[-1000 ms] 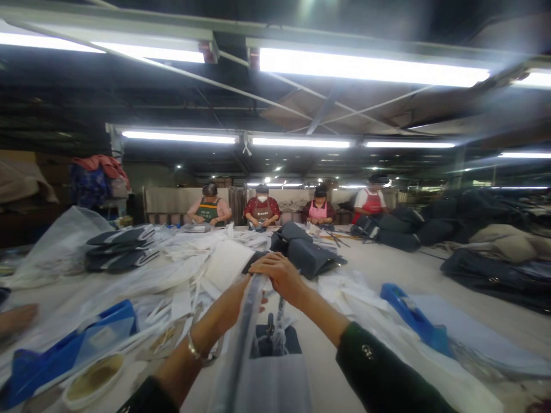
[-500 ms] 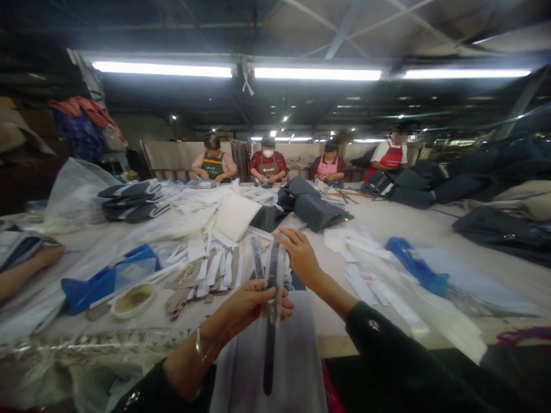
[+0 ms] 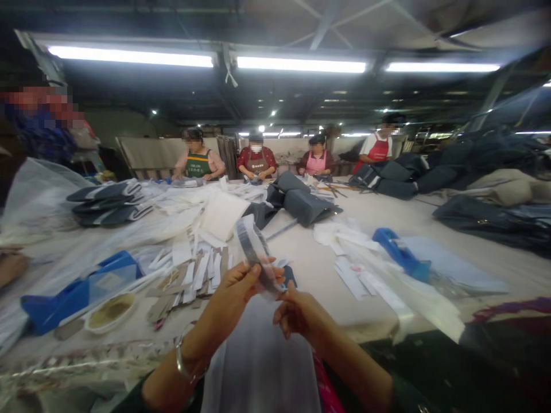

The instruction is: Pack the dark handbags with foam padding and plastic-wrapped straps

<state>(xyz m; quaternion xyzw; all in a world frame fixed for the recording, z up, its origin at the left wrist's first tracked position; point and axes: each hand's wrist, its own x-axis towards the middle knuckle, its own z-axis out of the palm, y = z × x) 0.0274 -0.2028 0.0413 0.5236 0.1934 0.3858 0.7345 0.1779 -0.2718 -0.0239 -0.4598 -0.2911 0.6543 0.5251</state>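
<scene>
A dark strap (image 3: 255,244) in a see-through wrapping is bent into a curve above my lap. My left hand (image 3: 241,287) is closed round it, thumb on top, a silver bangle on the wrist. At the near end of the strap, my right hand (image 3: 301,312) pinches the wrapped tip with thumb and forefinger while its other fingers curl in. Just beyond my fingers a small dark piece (image 3: 289,276) lies on the table. A pale translucent sheet (image 3: 262,355) covers my lap below both hands.
White and tan strips (image 3: 202,275) lie left of my hands, near a blue tape dispenser (image 3: 94,287) and a shallow bowl (image 3: 109,312). Another blue dispenser (image 3: 400,252) is at right. Dark grey bags (image 3: 305,201) sit mid-table. Several co-workers stand across it; a person's hand (image 3: 11,264) shows far left.
The strap has gone from hanging straight to curved. My right hand has come down from its upper end to its near end. The view has shifted to the right.
</scene>
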